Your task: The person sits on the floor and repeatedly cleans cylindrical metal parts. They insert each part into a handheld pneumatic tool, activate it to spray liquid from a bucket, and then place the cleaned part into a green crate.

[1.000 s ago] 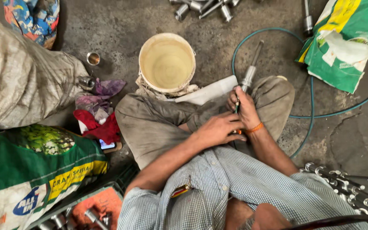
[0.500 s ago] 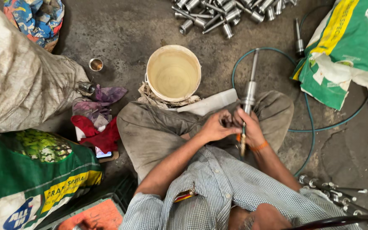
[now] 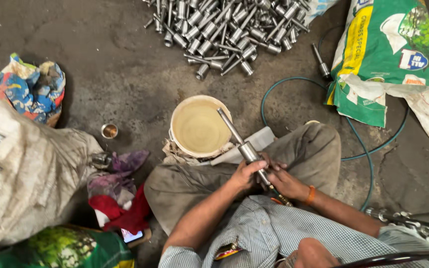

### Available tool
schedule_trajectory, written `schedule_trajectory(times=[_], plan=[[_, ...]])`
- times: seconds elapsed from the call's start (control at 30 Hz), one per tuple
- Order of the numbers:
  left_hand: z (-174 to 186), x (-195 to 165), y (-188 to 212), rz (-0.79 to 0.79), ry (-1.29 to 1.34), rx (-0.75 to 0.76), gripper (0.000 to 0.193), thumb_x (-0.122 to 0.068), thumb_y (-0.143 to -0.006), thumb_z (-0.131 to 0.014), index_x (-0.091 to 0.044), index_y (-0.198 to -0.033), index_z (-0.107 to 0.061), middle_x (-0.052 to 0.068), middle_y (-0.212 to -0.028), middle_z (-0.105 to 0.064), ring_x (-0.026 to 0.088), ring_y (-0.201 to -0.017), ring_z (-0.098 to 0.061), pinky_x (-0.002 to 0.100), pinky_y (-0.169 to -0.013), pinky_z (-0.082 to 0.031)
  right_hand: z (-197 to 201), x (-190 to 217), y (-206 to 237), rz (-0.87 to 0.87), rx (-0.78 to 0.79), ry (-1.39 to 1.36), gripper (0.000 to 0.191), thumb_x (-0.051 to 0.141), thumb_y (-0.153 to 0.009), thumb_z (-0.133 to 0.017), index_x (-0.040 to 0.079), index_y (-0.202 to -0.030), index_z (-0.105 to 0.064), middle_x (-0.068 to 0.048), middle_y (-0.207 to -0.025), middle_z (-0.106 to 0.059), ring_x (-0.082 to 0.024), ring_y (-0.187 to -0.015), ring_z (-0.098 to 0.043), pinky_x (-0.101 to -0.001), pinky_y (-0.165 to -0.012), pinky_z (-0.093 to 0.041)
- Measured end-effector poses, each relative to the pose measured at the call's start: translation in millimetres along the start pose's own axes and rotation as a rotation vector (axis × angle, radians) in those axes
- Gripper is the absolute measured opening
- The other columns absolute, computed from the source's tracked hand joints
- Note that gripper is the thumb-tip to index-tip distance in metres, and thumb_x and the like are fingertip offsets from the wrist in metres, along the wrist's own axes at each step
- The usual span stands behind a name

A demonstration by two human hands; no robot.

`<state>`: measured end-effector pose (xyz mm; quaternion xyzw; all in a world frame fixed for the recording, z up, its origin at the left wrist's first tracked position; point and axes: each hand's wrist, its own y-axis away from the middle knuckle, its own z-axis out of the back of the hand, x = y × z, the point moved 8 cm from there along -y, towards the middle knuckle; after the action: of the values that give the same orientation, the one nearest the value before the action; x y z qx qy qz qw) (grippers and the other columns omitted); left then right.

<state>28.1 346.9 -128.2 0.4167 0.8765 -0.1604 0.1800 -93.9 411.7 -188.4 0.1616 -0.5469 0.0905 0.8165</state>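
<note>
I sit cross-legged on a concrete floor. Both hands hold one long metal rod with a thicker cylinder section [image 3: 240, 143]. My left hand [image 3: 246, 174] grips it just below the cylinder. My right hand [image 3: 285, 181], with an orange band on the wrist, wraps the lower end beside a thin tool. The rod slants up to the left, and its tip hangs over a cream bucket [image 3: 176, 130] of murky liquid in front of my knees.
A heap of similar metal parts [image 3: 227, 25] lies at the top. A green hose [image 3: 369, 164] loops on the right past a green-and-white sack [image 3: 383, 54]. More parts [image 3: 408, 218] lie at the lower right. A big grey sack [image 3: 26, 178], rags [image 3: 117, 198] and a small cup [image 3: 109, 130] are on the left.
The rod has swung from pointing up-right to slanting up-left over the bucket. My hands shifted left with it. The view tilted, bringing the heap of parts into sight.
</note>
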Motion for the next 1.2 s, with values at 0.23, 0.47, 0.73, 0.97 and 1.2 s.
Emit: schedule_trajectory(times=[0.23, 0.47, 0.73, 0.97, 1.2], plan=[[50, -32, 13, -0.102, 0.043, -0.047, 0.026, -0.024, -0.095, -0.068, 0.001, -0.099, -0.062, 0.023, -0.110, -0.070, 0.043, -0.126, -0.063, 0.056, -0.111, -0.048, -9, 47, -18, 0.231, -0.054, 0.620, 0.056, 0.029, -0.086, -0.076, 0.005, -0.133, -0.058, -0.014, -0.128, -0.062, -0.034, -0.114, -0.062, -0.0453, -0.098, -0.049], [61, -51, 18, -0.080, 0.036, -0.036, 0.045, -0.027, -0.095, -0.063, 0.005, -0.127, -0.063, 0.025, -0.145, -0.058, 0.036, -0.138, -0.055, 0.050, -0.121, -0.041, -25, 94, -48, 0.453, -0.015, 0.829, 0.065, 0.031, -0.080, -0.076, 0.004, -0.137, -0.060, -0.015, -0.144, -0.054, -0.036, -0.124, -0.054, -0.0480, -0.103, -0.045], [61, -76, 29, -0.178, 0.011, -0.002, 0.052, -0.035, -0.102, -0.059, 0.010, -0.127, -0.062, 0.030, -0.142, -0.061, 0.040, -0.139, -0.056, 0.052, -0.125, -0.039, -28, 100, -66, 0.462, 0.091, 0.752, 0.070, 0.043, -0.083, -0.074, 0.001, -0.136, -0.056, -0.021, -0.148, -0.053, -0.038, -0.128, -0.056, -0.0492, -0.104, -0.043], [66, -75, 29, -0.201, 0.094, -0.013, 0.048, -0.034, -0.102, -0.056, 0.008, -0.124, -0.062, 0.030, -0.142, -0.060, 0.039, -0.139, -0.055, 0.052, -0.124, -0.038, -28, 122, -79, 0.502, 0.127, 0.690, 0.073, 0.047, -0.086, -0.073, 0.002, -0.141, -0.054, -0.020, -0.150, -0.052, -0.040, -0.138, -0.052, -0.0554, -0.114, -0.037], [72, -71, 28, -0.206, 0.106, -0.025, 0.049, -0.035, -0.104, -0.053, 0.008, -0.125, -0.062, 0.031, -0.141, -0.060, 0.040, -0.139, -0.056, 0.051, -0.125, -0.038, -28, 141, -93, 0.508, 0.110, 0.644, 0.087, 0.063, -0.083, -0.069, 0.005, -0.146, -0.050, -0.016, -0.150, -0.052, -0.038, -0.138, -0.051, -0.0544, -0.120, -0.034]])
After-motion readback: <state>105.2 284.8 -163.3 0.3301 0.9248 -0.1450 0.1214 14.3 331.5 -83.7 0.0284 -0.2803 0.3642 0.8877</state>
